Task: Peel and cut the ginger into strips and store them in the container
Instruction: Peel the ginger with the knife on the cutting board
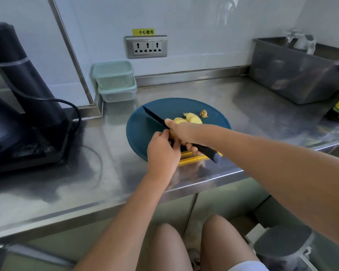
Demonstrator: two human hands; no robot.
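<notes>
Two stacked containers (114, 79) far left, lidded, apparently without ginger yet. On blue board (141, 132): left hand (162, 151) pinching peeled ginger piece (172, 133), right hand (186, 133) clenched round black knife (155, 118). Further right, several peeled slices (194, 119), one peel scrap (204, 113). Seems roughly midway: strips and storing outstanding.

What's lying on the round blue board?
Peeled ginger slices, a brownish scrap, and the black knife in the right hand. The left hand mostly covers the ginger piece it holds.
</notes>
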